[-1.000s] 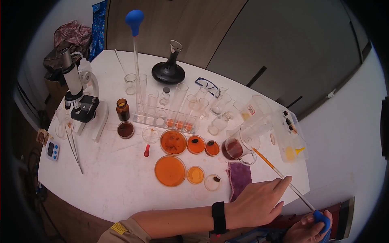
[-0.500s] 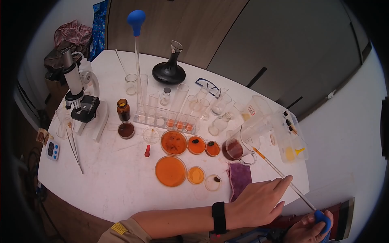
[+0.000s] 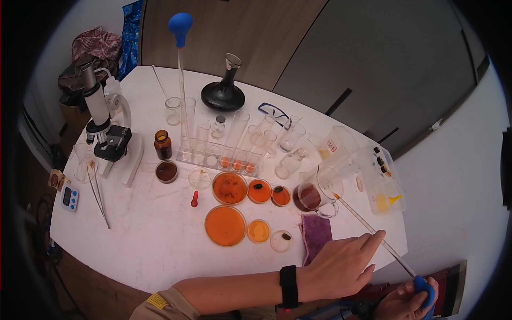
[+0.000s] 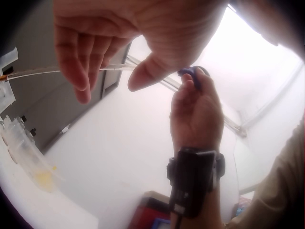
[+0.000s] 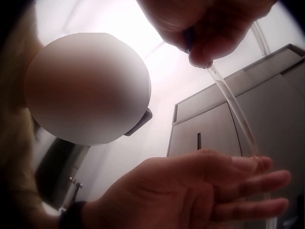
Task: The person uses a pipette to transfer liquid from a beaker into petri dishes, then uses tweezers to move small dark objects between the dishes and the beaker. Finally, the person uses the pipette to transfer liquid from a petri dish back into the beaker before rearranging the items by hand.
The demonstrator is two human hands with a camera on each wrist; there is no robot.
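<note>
My left hand (image 3: 337,266) reaches across from the left, fingers stretched out, with the index fingertip against the glass pipette (image 3: 397,258). In the left wrist view the thumb stands apart from the fingers and the tube passes behind them. The right hand (image 3: 397,303) grips the pipette's blue rubber bulb (image 3: 424,289) at the lower right, fingers curled round it. The pipette slants up and left, its tip overlapping the rim of a clear glass jug (image 3: 326,209) that holds dark red liquid. Only a little orange liquid shows at the tip.
A purple cloth (image 3: 316,234) lies beside the left hand. Left of the jug are petri dishes (image 3: 225,226) of orange contents and a test tube rack (image 3: 216,164). Several glass vessels stand behind; a clear plastic box (image 3: 392,200) is at right. A microscope (image 3: 109,133) stands far left.
The long orange column inside the pipette has shrunk to a small amount at its tip. Both hands and the pipette stay nearly in place.
</note>
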